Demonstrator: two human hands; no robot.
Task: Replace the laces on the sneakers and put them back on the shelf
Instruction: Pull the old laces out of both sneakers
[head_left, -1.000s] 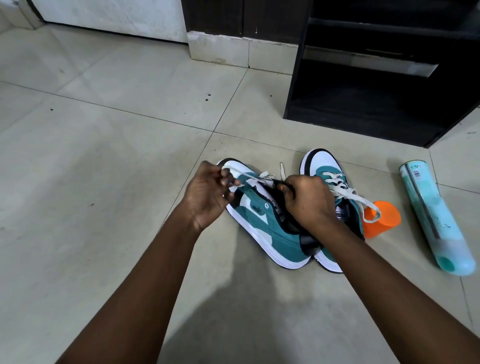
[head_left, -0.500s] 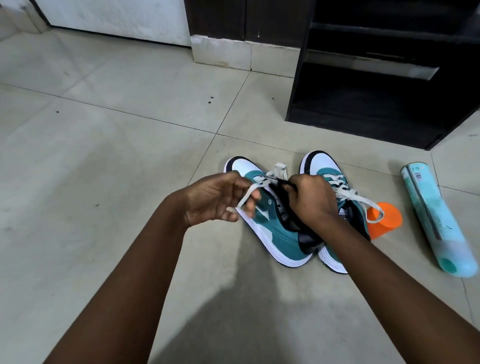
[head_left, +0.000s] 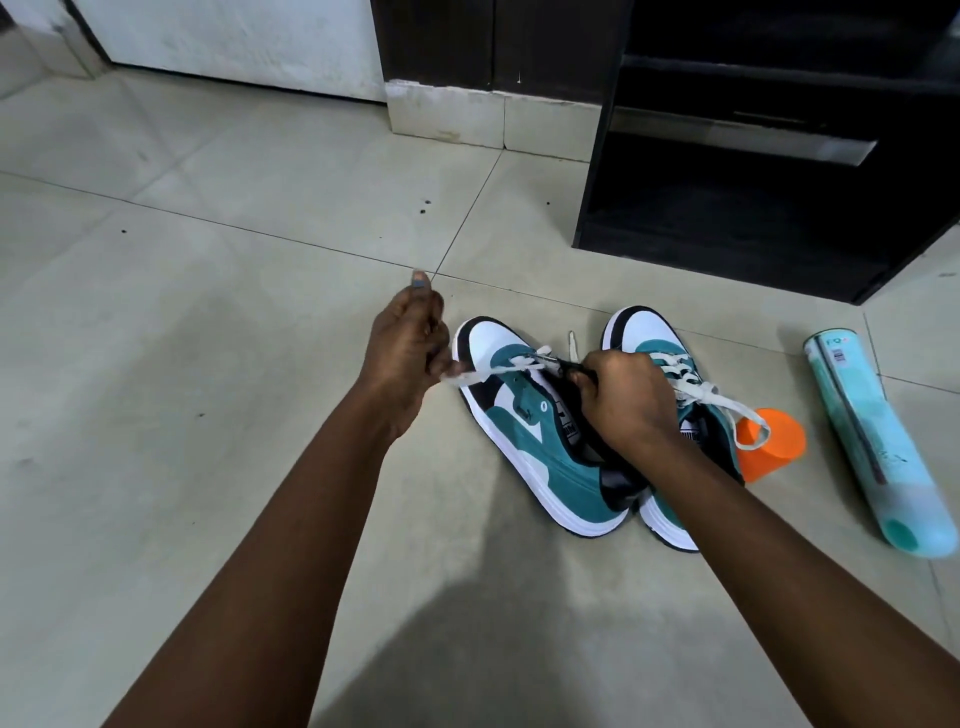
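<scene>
Two teal, white and black sneakers stand side by side on the tiled floor, toes pointing away from me. My left hand (head_left: 408, 353) pinches a white lace (head_left: 498, 368) and holds it stretched out to the left of the left sneaker (head_left: 535, 441). My right hand (head_left: 626, 400) grips the upper of that sneaker near its tongue and eyelets. The right sneaker (head_left: 654, 338) is laced, with a white lace loop (head_left: 748, 415) hanging off its right side. My right forearm hides its heel.
A black shelf unit (head_left: 753, 208) stands on the floor behind the sneakers, its low compartment open. An orange cup (head_left: 774, 441) lies on its side right of the sneakers. Beyond it lies a pale teal cylindrical bottle (head_left: 872, 447).
My left hand has pulled the lace out to the left, away from the left sneaker, so it is now stretched taut. My right hand has stayed on the sneaker.
</scene>
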